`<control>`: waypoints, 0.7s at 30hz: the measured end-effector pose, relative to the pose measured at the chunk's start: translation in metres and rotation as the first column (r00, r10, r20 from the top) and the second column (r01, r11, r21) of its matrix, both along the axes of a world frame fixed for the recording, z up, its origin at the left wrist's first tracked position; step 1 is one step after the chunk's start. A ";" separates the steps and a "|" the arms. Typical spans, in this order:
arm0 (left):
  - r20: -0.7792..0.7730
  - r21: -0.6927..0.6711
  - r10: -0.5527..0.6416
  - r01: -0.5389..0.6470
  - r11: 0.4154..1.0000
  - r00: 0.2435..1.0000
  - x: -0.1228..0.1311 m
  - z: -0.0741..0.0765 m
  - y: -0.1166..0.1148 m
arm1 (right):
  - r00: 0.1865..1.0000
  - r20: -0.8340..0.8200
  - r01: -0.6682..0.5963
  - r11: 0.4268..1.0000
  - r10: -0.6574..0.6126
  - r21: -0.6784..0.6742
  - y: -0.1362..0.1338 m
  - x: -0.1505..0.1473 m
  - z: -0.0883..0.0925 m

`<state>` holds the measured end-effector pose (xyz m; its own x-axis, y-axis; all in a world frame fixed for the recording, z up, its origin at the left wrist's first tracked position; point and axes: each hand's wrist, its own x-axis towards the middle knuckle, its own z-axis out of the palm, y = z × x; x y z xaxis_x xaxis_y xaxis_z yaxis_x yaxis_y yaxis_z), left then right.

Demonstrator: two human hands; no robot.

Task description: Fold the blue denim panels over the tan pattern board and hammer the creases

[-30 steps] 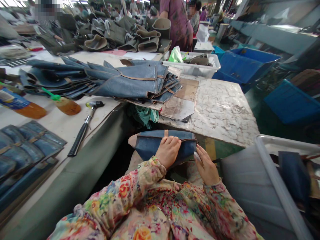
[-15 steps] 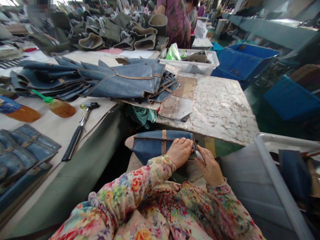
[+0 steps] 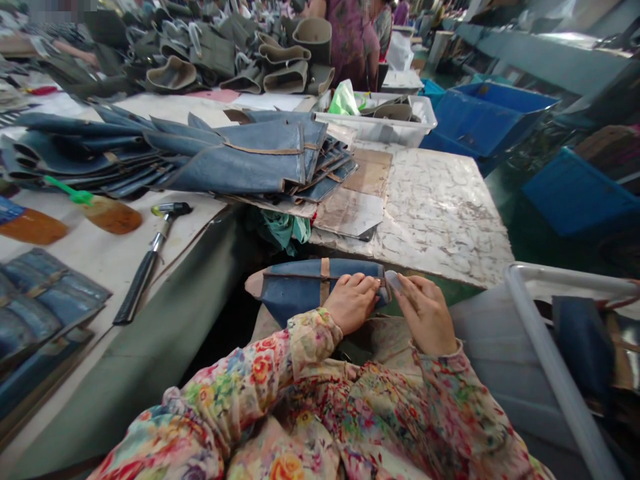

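Observation:
A blue leather piece (image 3: 293,292) with a tan strap lies across my lap, its pale tip pointing left. My left hand (image 3: 353,303) rests on its right part, fingers together and pressed on the leather near the edge. Beside that right edge, my right hand (image 3: 425,313) pinches a small pale, rounded tool (image 3: 393,281) between thumb and fingers. The tool's tip is close to the dark trim at the leather's end; whether it touches cannot be told. The underside of the leather piece is hidden.
Stacked blue leather pieces (image 3: 240,157) lie on the table ahead. A hammer (image 3: 150,263) and a glue bottle (image 3: 107,212) are at the left. A grey bin (image 3: 545,347) stands close on the right. Blue bins (image 3: 493,123) and a person (image 3: 350,40) are farther back.
My right hand has turned and lifted slightly, and the pale tool now points up and left at the leather's edge. My left hand remains on the leather. The view has shifted slightly.

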<state>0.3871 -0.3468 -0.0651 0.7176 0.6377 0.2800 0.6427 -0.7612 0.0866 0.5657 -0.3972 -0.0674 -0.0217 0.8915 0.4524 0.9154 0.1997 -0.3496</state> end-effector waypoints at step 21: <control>0.050 0.096 0.197 -0.201 0.975 0.979 -0.074 0.003 -0.009 | 0.974 0.097 -0.193 0.975 0.203 -0.107 0.019 -0.088 0.007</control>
